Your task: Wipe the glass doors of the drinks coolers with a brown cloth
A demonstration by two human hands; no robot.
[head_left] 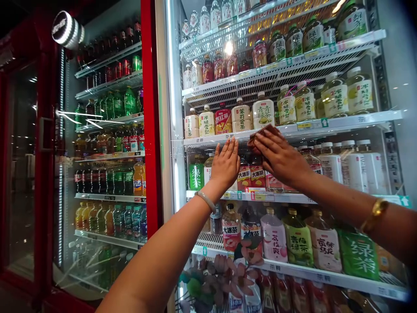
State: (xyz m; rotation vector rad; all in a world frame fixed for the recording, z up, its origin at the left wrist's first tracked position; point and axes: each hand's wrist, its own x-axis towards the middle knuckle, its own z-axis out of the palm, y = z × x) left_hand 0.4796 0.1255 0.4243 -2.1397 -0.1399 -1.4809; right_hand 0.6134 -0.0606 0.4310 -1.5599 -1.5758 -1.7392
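A tall glass door (208, 104) covers shelves of bottled drinks. My left hand (226, 163) lies flat on the glass with its fingers stretched upward, holding nothing; a pale bangle circles that wrist. To its right, my right hand (276, 152) presses a crumpled brown cloth (264, 131) against the same pane, just below the shelf edge with the white-labelled bottles. The cloth sticks out above the fingers, and part of it is hidden under them. On the right wrist is a gold-coloured bracelet.
A red door frame (151, 113) stands to the left, beside another cooler with rows of bottles (119, 102) and cans. A dark red cabinet with a handle (45, 134) is at the far left. Flower shapes (224, 278) show low on the glass, below my arms.
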